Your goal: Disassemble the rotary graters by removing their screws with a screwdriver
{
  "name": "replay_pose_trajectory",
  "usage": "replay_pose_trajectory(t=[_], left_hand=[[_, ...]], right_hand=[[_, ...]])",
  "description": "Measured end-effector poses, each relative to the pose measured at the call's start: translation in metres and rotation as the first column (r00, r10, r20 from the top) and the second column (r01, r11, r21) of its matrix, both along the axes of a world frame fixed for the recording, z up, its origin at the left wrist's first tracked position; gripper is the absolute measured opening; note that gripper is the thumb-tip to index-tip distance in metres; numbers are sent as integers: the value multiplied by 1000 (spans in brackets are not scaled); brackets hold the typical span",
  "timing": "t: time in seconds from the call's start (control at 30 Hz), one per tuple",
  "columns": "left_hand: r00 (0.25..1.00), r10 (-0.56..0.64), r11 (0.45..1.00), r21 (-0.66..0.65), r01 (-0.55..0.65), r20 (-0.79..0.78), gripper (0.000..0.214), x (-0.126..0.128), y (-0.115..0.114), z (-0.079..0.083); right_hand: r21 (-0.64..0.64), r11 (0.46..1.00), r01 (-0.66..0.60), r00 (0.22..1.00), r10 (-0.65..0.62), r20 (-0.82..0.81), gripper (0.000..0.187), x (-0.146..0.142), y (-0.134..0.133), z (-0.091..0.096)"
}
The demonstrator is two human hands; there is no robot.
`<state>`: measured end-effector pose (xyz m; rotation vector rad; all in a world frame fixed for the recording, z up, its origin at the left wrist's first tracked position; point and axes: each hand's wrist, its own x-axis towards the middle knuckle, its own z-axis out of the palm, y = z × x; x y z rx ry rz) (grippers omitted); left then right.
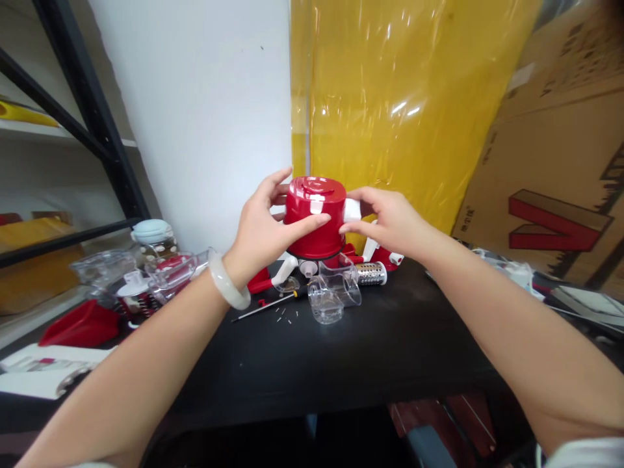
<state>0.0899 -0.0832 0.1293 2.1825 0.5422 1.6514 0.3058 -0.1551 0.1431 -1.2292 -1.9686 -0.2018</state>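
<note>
A glossy red pot-shaped plastic part [316,227], base up, is held above the back of the black table. My left hand [270,221] grips its left side, thumb across the front and fingers partly hidden behind. At its right side, my right hand [390,218] pinches a white tab [351,209] between thumb and fingers. Below lie a clear plastic hopper [331,296], a metal grater drum [372,273] and a white-and-red crank piece [285,270]. A screwdriver [266,307] rests in front of them, with several small screws [287,315] close by.
On the left stand a blue-lidded jar [153,233], more clear plastic parts [170,273], a red scoop-like piece [82,325] and white paper [43,380]. A black metal shelf [92,110] rises behind them. A large cardboard box [546,149] leans at the right.
</note>
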Motion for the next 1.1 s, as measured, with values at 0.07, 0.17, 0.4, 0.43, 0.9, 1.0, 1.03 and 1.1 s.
replay_pose_trajectory(t=[0.07,0.17,0.4,0.43,0.9,1.0,1.03,1.1], left_hand=[[999,-51,999,-10,51,19,82,14,5,-1],[994,-101,995,8,100,49,85,37,15,-1],[937,-321,944,27,328,-140,85,63,29,-3],[936,-305,951,0,310,-178,84,59,31,-8],[778,-431,855,-481,192,-457,123,7,60,-121],[754,-485,816,-539,208,-443,126,9,58,-131],[755,-493,805,-556,206,-434,125,9,57,-134],[761,-499,784,-591,192,-415,120,9,54,-140]], right_hand=[[30,999,28,999,-26,-43,48,13,-2,-1],[135,991,25,996,-13,-94,44,31,-1,-6],[242,962,122,968,-62,-244,39,81,4,-25],[215,966,147,959,-86,-268,39,95,3,-30],[-132,693,709,670,-720,-182,33,211,10,-164],[-134,699,702,682,-715,-157,33,211,8,-172],[-132,705,696,690,-709,-148,34,211,5,-174],[-126,719,684,707,-695,-132,34,211,0,-175]])
